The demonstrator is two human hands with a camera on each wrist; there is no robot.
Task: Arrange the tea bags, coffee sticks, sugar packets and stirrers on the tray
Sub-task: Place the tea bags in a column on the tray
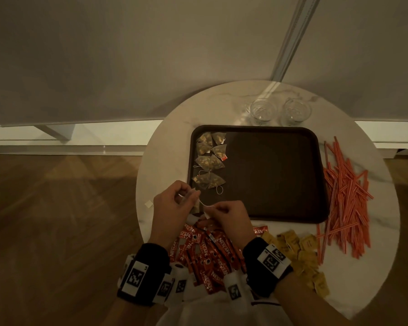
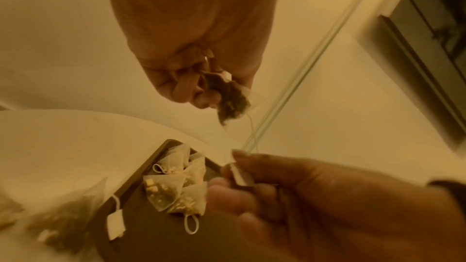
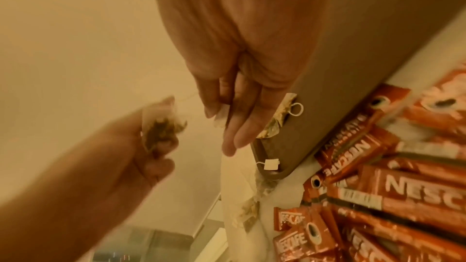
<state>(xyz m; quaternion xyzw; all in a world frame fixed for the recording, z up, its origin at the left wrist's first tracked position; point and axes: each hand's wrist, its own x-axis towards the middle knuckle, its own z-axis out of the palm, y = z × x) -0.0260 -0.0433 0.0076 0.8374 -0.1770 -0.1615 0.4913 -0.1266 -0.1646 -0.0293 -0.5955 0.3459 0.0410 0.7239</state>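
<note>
My left hand [image 1: 185,196] pinches a pyramid tea bag [image 2: 232,97] just off the near left corner of the dark brown tray [image 1: 269,172]. My right hand [image 1: 213,211] pinches that bag's paper tag [image 3: 221,117], and the white string [image 1: 204,204] runs taut between the two hands. Several tea bags [image 1: 210,158] lie in a column along the tray's left side. Red coffee sticks [image 1: 210,252] are heaped on the table under my wrists. Yellow sugar packets [image 1: 302,252] lie to their right, and orange stirrers [image 1: 344,196] are piled right of the tray.
Two empty glasses [image 1: 262,111] [image 1: 297,110] stand behind the tray on the round white table [image 1: 170,142]. Another tea bag [image 3: 242,196] lies on the table beside the tray's near left corner. A loose white tag [image 1: 149,204] sits near the table's left edge.
</note>
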